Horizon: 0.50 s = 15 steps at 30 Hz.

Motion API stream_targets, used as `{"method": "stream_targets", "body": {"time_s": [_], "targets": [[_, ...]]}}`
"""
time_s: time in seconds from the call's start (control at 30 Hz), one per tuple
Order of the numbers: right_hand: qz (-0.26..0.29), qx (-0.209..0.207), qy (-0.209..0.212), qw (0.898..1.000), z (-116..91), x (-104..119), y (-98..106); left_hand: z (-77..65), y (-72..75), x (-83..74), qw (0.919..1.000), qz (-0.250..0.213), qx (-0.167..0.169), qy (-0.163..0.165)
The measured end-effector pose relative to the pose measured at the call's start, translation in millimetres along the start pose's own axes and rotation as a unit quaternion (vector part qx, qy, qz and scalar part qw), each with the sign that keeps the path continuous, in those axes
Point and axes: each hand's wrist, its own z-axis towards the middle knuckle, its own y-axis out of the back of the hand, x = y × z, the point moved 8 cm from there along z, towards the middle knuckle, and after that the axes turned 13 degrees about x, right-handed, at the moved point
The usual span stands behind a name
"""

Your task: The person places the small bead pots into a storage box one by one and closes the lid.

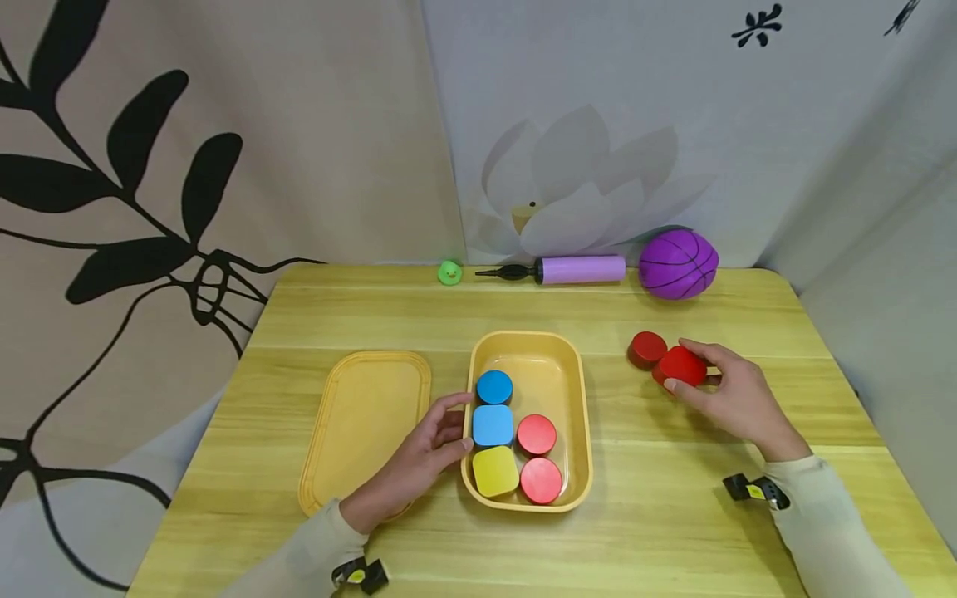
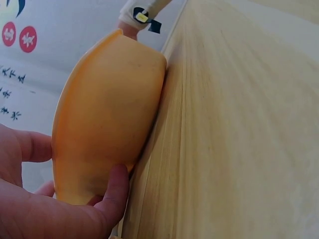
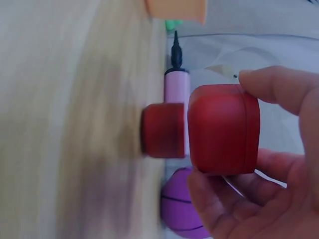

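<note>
In the right part of the head view, the right hand (image 1: 736, 400) holds a red block (image 1: 681, 366); its grip is clamped on it, the thumb on one side and fingers on the other, probably so that it does not slip. Just beside it a second red block (image 1: 646, 350), round, stands on the worktop (image 1: 650, 531). I cannot tell if the held block touches the worktop. In the lower centre, the left hand (image 1: 414, 465) rests against the left side of a yellow tray (image 1: 544, 365), thumb and fingers apart; it seems to steady the tray. Inside, five blocks (image 1: 493, 425) are placed in two columns, perhaps so none covers another.
</note>
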Motion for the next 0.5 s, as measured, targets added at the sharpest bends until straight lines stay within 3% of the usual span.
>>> {"method": "stream_targets", "body": {"time_s": [0.23,0.5], "targets": [[-0.013,-0.038,0.053,0.998,2,31,6,-0.1,1.5,0.6,1.0000,-0.004,-0.004,0.001],[-0.036,-0.039,0.116,0.992,15,69,-2,0.2,1.2,0.8,1.0000,-0.004,-0.007,0.004]]}}
